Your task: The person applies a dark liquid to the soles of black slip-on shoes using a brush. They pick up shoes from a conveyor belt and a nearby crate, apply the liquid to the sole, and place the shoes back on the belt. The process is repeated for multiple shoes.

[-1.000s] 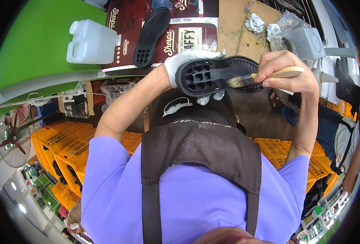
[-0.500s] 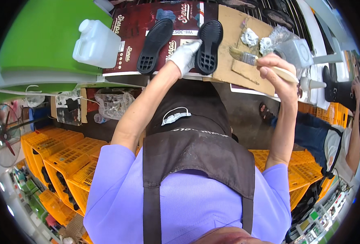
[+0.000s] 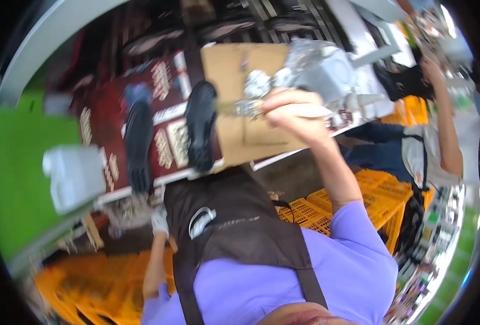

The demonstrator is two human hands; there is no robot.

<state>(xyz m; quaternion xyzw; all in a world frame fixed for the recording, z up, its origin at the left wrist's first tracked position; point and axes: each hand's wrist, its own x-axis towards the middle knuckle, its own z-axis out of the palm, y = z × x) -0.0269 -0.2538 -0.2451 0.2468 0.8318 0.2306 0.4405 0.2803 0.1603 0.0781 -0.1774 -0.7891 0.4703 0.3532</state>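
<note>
My right hand (image 3: 297, 114) is closed round the pale handle of a paintbrush (image 3: 246, 107). The brush is held over the cardboard, bristles toward the near side of a black shoe sole (image 3: 201, 127); blur hides whether they touch it. A second black shoe sole (image 3: 138, 143) lies to its left on the dark red printed board (image 3: 107, 103). My left hand (image 3: 160, 221), in a white glove, hangs below the table's front edge beside my apron. Motion smears its fingers, and I cannot make out anything in them.
A tan cardboard sheet (image 3: 234, 65) carries crumpled white wads (image 3: 258, 83). Beside them stands a translucent container (image 3: 332, 73). A white jug (image 3: 74, 176) sits on the green surface at left. Orange crates (image 3: 104, 284) flank me. Another person (image 3: 424, 151) is at the right.
My left hand has left the right-hand sole and dropped below the table edge. My right hand has brought the brush leftward, close to that sole. The whole view has swung and blurred.
</note>
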